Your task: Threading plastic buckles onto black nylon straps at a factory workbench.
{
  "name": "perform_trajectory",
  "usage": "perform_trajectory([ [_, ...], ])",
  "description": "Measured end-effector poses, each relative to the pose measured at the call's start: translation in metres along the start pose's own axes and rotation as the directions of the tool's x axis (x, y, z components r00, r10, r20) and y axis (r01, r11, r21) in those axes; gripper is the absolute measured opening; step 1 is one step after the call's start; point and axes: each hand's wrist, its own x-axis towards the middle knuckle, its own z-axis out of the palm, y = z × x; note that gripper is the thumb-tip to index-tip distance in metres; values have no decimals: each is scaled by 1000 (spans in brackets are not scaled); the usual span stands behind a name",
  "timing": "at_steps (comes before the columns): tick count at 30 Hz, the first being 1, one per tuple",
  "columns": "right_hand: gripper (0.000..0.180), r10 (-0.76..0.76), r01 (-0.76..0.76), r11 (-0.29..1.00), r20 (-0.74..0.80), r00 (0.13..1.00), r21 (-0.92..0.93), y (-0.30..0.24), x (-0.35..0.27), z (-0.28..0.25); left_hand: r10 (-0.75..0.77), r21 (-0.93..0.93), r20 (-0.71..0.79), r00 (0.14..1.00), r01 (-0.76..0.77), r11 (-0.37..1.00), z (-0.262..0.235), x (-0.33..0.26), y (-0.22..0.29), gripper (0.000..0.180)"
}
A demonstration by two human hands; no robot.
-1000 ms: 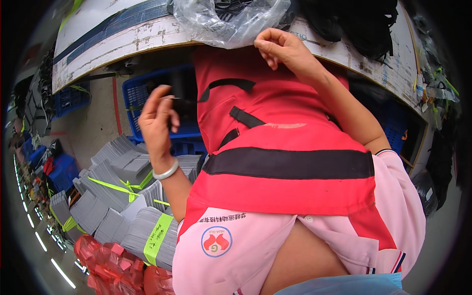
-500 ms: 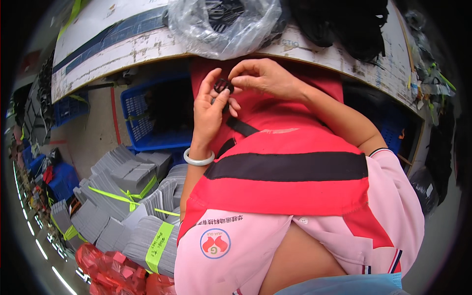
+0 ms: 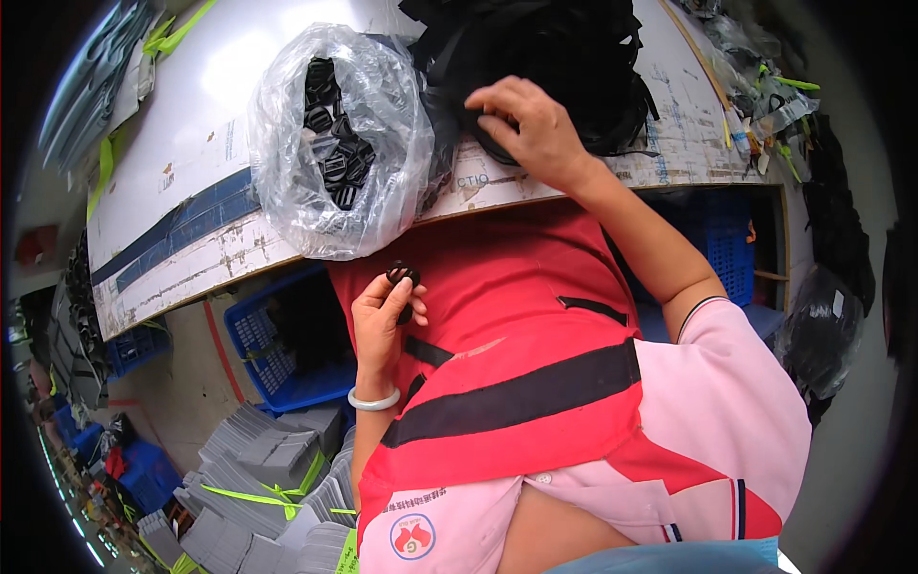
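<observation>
A small black plastic buckle (image 3: 402,275) is pinched between the thumb and fingers of my left hand (image 3: 382,311), above my red apron (image 3: 497,277). My right hand (image 3: 535,129) is over the table's near part, beside a heap of black webbing straps (image 3: 545,48). Its fingers are bent with a gap to the thumb, and nothing shows in them. Left of that heap, a clear plastic bag (image 3: 392,172) stands open on the table, with many black buckles (image 3: 339,153) inside.
The worn white table (image 3: 210,172) has its front edge just ahead of me. Under it are blue crates (image 3: 253,330). Stacks of grey sheets (image 3: 258,450) tied with bright green strips lie at lower left. A dark plastic bag (image 3: 822,325) hangs at the right.
My right hand has left my left hand and reached forward to the strap heap. My left hand still holds the buckle, lower and closer to the bag. The view now takes in more of the table.
</observation>
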Motion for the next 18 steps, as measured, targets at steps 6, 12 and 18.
perform_trajectory([
  [6, 21, 359, -355, 933, 111, 927, -54, 25, 58, 15, 9, 116, 56, 998, -16, 993, 17, 8, -2, 15],
  [12, 24, 421, -476, 762, 223, 879, 440, 11, 57, 26, 53, 127, 53, 997, -59, 990, 23, 8, 1, 18],
  [18, 24, 26, -519, 717, 727, 686, 465, -79, -26, 15, 116, -57, 130, 985, -109, 992, 29, 7, 32, 29],
])
